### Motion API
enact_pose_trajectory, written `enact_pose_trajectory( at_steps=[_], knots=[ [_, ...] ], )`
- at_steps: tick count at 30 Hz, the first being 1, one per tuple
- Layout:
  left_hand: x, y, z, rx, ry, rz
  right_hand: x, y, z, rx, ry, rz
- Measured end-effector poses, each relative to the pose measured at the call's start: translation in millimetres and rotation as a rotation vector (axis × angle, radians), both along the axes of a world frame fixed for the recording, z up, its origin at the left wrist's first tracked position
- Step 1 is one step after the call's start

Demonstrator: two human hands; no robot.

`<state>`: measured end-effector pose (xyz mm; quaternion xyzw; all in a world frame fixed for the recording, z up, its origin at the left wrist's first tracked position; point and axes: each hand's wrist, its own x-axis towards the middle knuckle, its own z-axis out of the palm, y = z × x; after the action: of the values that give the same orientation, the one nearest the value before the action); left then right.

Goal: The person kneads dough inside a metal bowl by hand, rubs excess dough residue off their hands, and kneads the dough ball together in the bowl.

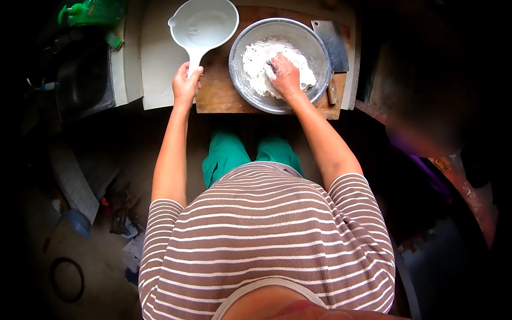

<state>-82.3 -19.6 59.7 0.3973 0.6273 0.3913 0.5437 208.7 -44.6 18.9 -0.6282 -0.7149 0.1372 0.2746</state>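
Note:
My left hand (185, 84) is closed around the handle of a white plastic water ladle (188, 44) with a pouring lip, held level at the upper left. A little clear liquid seems to lie in its bowl. To the right is a grey metal basin (239, 80) containing white flour (260, 63), partly clumped. My right hand (285, 74) is down in the flour with its fingers curled into it and dusted white. The fingertips are partly hidden.
The basin rests on a wooden board (216, 101) on a pale counter (156, 80). A cleaver (332, 45) lies along the board's right side. A black sink or tub (85, 80) and a green bottle (93, 13) are at the left. A dark ring (67, 280) lies on the floor.

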Motion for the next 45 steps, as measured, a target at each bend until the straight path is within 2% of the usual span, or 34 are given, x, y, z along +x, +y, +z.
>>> enact_pose_trajectory(
  at_steps=[3, 5, 7, 9, 10, 11, 13, 15, 17, 19, 21, 23, 29, 32, 33, 35, 37, 38, 39, 41, 43, 45],
  knots=[
    [-5, 10, -10, -0.047, 0.035, -0.048, -1, -3, 8, -0.129, 0.017, -0.004],
    [-4, 12, -8, -0.079, 0.061, -0.082, -4, -3, 27, -0.223, -0.085, 0.106],
    [7, 7, 15, 0.563, 1.195, -0.145, -5, -7, 42, -0.271, -0.115, 0.2],
    [24, 3, 28, 0.566, 1.089, -0.125, -7, -11, 59, -0.239, -0.263, 0.482],
    [34, 0, 27, 0.645, 0.917, -0.21, -7, -13, 54, -0.248, -0.282, 0.602],
    [47, -3, 26, 0.718, 0.743, -0.291, -10, -15, 48, -0.252, -0.285, 0.606],
    [81, -5, 8, 0.705, 0.695, -0.319, -23, -14, 40, -0.135, -0.404, 0.708],
    [108, 0, -10, 0.666, 0.728, -0.202, -35, 4, 31, -0.187, -0.506, 0.715],
    [116, 4, -36, 0.619, 0.746, -0.165, -43, 20, 21, -0.159, -0.665, 0.586],
    [116, 3, -47, 0.417, 0.652, -0.199, -45, 41, 25, -0.236, -0.63, 0.442],
    [115, 2, -49, 0.467, 0.692, -0.184, -40, 56, 21, -0.274, -0.591, 0.272],
    [115, 2, -44, 0.43, 0.716, -0.189, -31, 66, 12, -0.226, -0.498, 0.062],
    [118, 1, -43, 0.415, 0.725, -0.17, 4, 75, -1, -0.128, -0.226, -0.351],
    [118, 3, -41, 0.385, 0.729, -0.169, -19, 74, -15, -0.087, -0.254, -0.184],
    [117, 2, -41, 0.367, 0.729, -0.174, -38, 66, 1, -0.243, -0.27, -0.078],
    [116, -1, -46, 0.376, 0.714, -0.171, -50, 43, 19, -0.377, -0.252, 0.102],
    [119, 2, -47, 0.393, 0.694, -0.159, -44, 18, 25, -0.233, -0.304, 0.264],
    [119, 1, -47, 0.379, 0.71, -0.159, -42, 7, 25, -0.131, -0.42, 0.332],
    [119, 1, -46, 0.362, 0.727, -0.158, -41, 4, 22, -0.132, -0.423, 0.335],
    [117, 1, -45, 0.341, 0.722, -0.173, -42, -6, 16, -0.113, -0.505, 0.536],
    [115, 2, -46, 0.332, 0.723, -0.184, -37, 20, 10, -0.108, -0.68, 0.563],
    [115, 0, -47, 0.367, 0.709, -0.17, -29, 51, 5, -0.111, -0.636, 0.329]
  ],
)
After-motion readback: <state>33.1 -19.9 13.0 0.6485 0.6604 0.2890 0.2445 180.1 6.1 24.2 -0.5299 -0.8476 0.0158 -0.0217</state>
